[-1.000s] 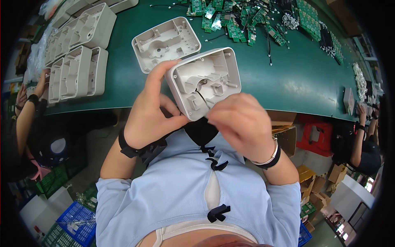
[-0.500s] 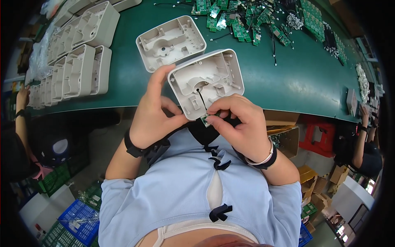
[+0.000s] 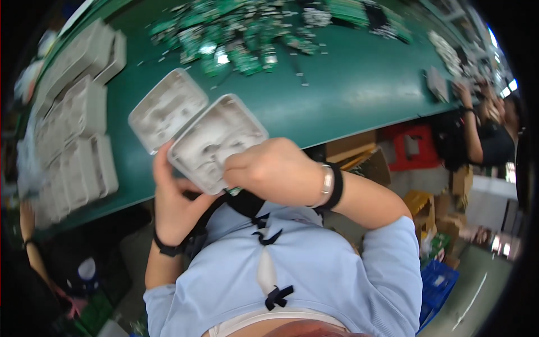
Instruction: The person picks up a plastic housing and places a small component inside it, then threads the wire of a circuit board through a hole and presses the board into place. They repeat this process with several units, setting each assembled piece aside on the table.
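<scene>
Off-white plastic housing (image 3: 193, 147) sits tilted in the left hand (image 3: 178, 208), thumb and fingers gripping its edge, at the green surface's (image 3: 320, 101) front; the right hand (image 3: 275, 171) curls over it, grip unclear.

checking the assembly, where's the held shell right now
In the head view, the open shell is left of centre, between the left hand and the right hand, with another shell to its upper left.
</scene>
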Motion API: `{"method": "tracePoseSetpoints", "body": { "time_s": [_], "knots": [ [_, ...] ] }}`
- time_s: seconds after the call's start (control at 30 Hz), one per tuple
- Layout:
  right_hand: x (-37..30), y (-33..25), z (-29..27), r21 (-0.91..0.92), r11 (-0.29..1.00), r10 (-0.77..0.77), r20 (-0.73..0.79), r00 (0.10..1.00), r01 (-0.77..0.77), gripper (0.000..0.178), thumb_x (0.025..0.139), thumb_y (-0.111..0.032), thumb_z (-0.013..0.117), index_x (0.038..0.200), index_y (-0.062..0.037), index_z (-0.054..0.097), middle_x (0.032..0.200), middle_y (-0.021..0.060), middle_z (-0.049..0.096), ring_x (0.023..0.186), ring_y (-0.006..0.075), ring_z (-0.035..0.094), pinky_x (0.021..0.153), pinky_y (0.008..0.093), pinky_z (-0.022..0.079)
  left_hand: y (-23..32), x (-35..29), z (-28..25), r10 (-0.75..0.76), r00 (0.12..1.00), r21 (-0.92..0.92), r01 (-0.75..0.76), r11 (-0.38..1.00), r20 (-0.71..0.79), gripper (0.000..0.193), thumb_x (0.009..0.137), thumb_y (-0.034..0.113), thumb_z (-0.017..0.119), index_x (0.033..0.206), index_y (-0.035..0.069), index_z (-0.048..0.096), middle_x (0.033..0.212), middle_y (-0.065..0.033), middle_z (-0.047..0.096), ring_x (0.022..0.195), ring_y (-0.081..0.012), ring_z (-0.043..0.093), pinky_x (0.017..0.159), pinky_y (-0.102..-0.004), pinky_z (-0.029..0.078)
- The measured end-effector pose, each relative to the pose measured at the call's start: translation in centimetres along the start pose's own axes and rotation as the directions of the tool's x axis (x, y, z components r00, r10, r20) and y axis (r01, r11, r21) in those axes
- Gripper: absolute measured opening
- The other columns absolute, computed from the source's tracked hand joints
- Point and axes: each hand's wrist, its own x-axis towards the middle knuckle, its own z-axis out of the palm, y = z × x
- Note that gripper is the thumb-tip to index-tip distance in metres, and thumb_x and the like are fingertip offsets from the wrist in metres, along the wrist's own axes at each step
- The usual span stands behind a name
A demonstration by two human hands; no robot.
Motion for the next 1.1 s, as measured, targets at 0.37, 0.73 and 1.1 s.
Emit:
{"method": "tracePoseSetpoints", "body": {
  "time_s": [0.37, 0.73, 1.1],
  "knots": [
    [-8.0, 3.9, -5.1, -0.07, 0.993, 0.075, -0.236, 0.969, -0.094, 0.024, 0.079, -0.004, 0.071, 0.098, -0.0174, 0.076, 0.107, -0.0022, 0.075, 0.072, 0.0185, 0.071, 0.057, 0.0313, 0.056, 0.4, 0.3, -5.8, 0.017, 0.998, 0.117, -0.024, 0.993, 0.062, 0.09, 0.08, -0.001, 0.083, 0.159, 0.002, 0.04, 0.155, -0.0185, 0.052, 0.105, -0.0166, 0.07, 0.088, -0.0315, 0.056],
    [-27.9, 22.0, -18.6, -0.469, 0.619, 0.476, -0.414, 0.776, -0.63, 0.016, 0.092, -0.008, 0.072, 0.107, -0.0093, 0.079, 0.113, 0.0113, 0.078, 0.099, 0.0338, 0.076, 0.082, 0.0386, 0.061, 0.7, 5.1, -9.0, 0.291, 0.953, 0.649, -0.168, 0.742, -0.086, 0.11, 0.072, 0.014, 0.088, 0.165, 0.005, 0.032, 0.166, -0.0196, 0.038, 0.157, -0.0323, 0.032, 0.128, -0.0485, 0.026],
    [-35.1, 28.0, -21.7, -0.505, 0.451, 0.561, -0.481, 0.673, -0.736, 0.018, 0.102, -0.021, 0.067, 0.114, -0.0114, 0.077, 0.116, 0.0068, 0.077, 0.098, 0.0349, 0.074, 0.081, 0.0419, 0.059, -0.2, 7.5, -7.8, 0.1, 0.993, 0.363, -0.069, 0.929, -0.065, 0.117, 0.064, 0.005, 0.085, 0.166, 0.005, 0.029, 0.162, -0.0201, 0.041, 0.151, -0.0341, 0.041, 0.128, -0.0453, 0.027]
  ]
}}
